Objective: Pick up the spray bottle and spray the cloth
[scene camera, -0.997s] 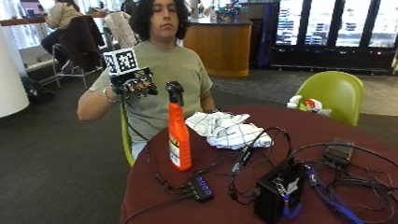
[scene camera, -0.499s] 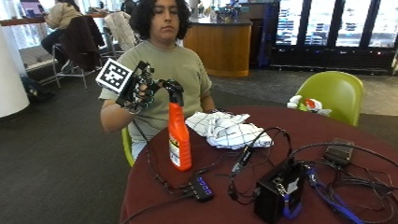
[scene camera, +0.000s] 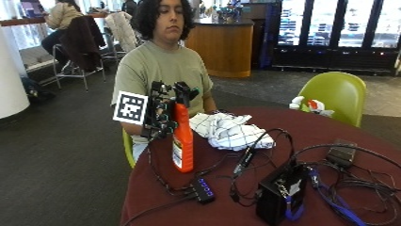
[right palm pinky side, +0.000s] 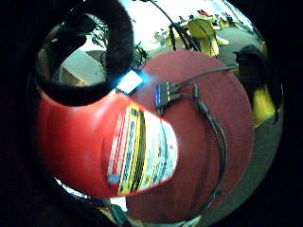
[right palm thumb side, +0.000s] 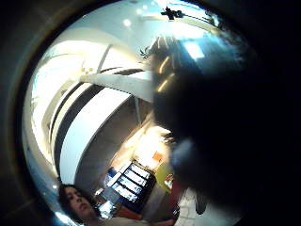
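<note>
- The person's gloved right hand [scene camera: 161, 113] is at the neck of the spray bottle [scene camera: 183, 136], just under its black trigger head; whether the fingers are curled round the neck or only beside it cannot be told.
- The spray bottle is orange-red with a printed label on its side, and stands upright on the dark red round table [scene camera: 351, 141], near the edge closest to the person.
- In the little finger side palm view the bottle's red body and yellow-and-white label [right palm pinky side: 142, 151] sit close to the palm.
- Bare tabletop lies between the bottle and the table's near rim.
- Just beside the bottle on the far side lies the cloth [scene camera: 228, 131], white with a dark check, crumpled in a heap.
- In front of the bottle lies a small black hub [scene camera: 204, 189] with blue lights.
- Further right, a black box [scene camera: 281, 194] and tangled cables [scene camera: 351, 181] crowd the table.
</note>
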The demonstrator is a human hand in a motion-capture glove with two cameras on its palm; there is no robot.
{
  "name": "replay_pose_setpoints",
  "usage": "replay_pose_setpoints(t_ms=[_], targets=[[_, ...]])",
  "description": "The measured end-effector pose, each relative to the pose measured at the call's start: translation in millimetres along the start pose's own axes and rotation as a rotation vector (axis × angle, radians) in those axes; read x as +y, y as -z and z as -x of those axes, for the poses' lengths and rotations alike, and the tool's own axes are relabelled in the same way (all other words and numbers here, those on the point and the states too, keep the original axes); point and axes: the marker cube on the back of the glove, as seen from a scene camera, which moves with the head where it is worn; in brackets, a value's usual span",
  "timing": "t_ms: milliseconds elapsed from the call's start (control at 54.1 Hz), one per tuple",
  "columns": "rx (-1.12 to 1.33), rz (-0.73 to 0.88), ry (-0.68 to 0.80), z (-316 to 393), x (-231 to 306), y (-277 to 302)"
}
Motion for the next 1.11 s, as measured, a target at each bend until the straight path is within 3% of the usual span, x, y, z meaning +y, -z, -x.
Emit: replay_pose_setpoints(t_ms=[92,222,332,443,628,739,831,942,1108], targets=[[-0.018,0.173,0.013,-5.0,7.6,-2.1],[-0.008,0.004,-0.019,-9.9,-23.4,-24.0],[-0.021,0.104,-0.055,-14.5,-27.0,-22.1],[-0.057,0.072,-0.183,-7.9,-38.1,-16.0],[-0.276,0.124,-0.144,21.3,-33.8,12.9],[-0.281,0.298,-0.056,74.1,-27.8,33.4],[-0.199,0.557,-0.074,124.0,-9.5,40.7],[-0.072,0.854,0.009,159.8,10.1,25.3],[0.131,1.35,-0.07,184.0,53.6,-7.4]])
